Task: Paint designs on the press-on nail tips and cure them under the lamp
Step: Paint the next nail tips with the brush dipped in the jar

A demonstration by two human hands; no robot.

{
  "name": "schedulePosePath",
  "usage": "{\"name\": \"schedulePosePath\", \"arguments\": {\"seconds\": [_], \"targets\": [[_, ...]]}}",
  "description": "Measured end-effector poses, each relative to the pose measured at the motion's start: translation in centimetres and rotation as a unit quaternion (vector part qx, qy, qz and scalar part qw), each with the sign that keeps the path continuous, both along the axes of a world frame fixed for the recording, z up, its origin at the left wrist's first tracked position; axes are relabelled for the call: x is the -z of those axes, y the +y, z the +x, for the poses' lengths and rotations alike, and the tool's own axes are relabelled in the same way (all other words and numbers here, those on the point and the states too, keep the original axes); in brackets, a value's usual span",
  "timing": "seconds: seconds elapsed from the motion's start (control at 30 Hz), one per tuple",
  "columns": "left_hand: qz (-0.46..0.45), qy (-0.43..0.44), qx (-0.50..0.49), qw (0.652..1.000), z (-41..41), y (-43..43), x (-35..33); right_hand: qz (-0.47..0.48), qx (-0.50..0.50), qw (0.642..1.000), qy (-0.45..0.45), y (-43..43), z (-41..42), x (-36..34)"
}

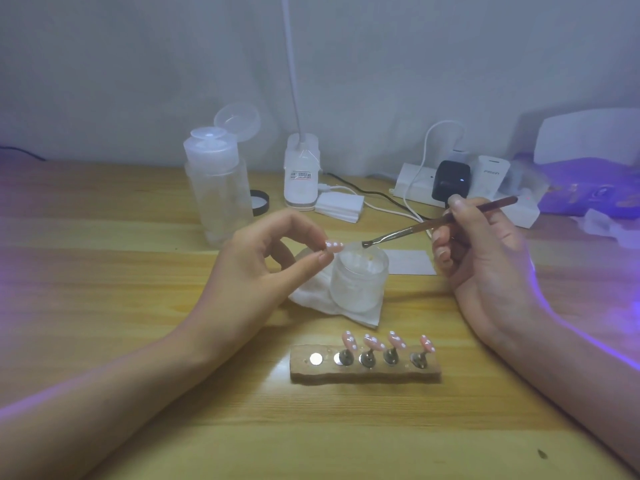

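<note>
My left hand (266,258) pinches a pink nail tip (334,245) with white dots, on its small stand, between thumb and fingers. My right hand (485,244) grips a thin brush (436,223); its dark tip hangs over the open frosted jar (358,278), just right of the held nail. In front stands a wooden holder (363,370) carrying several pink dotted nail tips (374,341) on metal stands, with a bare magnet spot at its left end. The white curing lamp (588,136) glows violet at the far right.
A clear pump bottle (218,188) with its lid flipped up stands at the back left, a black cap beside it. A desk lamp base (301,174), a stack of white pads (341,206), a power strip (460,188) with plugs and cables line the back. A white cloth lies under the jar.
</note>
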State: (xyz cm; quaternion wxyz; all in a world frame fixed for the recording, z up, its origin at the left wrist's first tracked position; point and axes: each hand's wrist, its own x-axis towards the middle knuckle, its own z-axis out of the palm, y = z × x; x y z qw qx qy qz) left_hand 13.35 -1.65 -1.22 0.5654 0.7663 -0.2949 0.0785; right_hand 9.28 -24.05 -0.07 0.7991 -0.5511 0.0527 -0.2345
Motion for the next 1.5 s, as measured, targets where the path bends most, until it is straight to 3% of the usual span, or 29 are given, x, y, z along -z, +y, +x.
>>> {"name": "schedulePosePath", "arguments": {"seconds": [0.27, 0.73, 1.5], "targets": [[0.016, -0.009, 0.004, 1.000, -0.59, -0.05, -0.34, 0.015, -0.023, 1.000, -0.014, 0.06, -0.04, -0.02], [0.004, -0.007, 0.020, 1.000, -0.53, -0.14, -0.34, -0.071, -0.058, 0.996, -0.003, 0.29, 0.04, 0.03], [0.025, -0.052, 0.016, 0.998, -0.29, -0.13, -0.16, -0.075, -0.028, 0.997, 0.018, 0.13, 0.18, 0.21]]}}
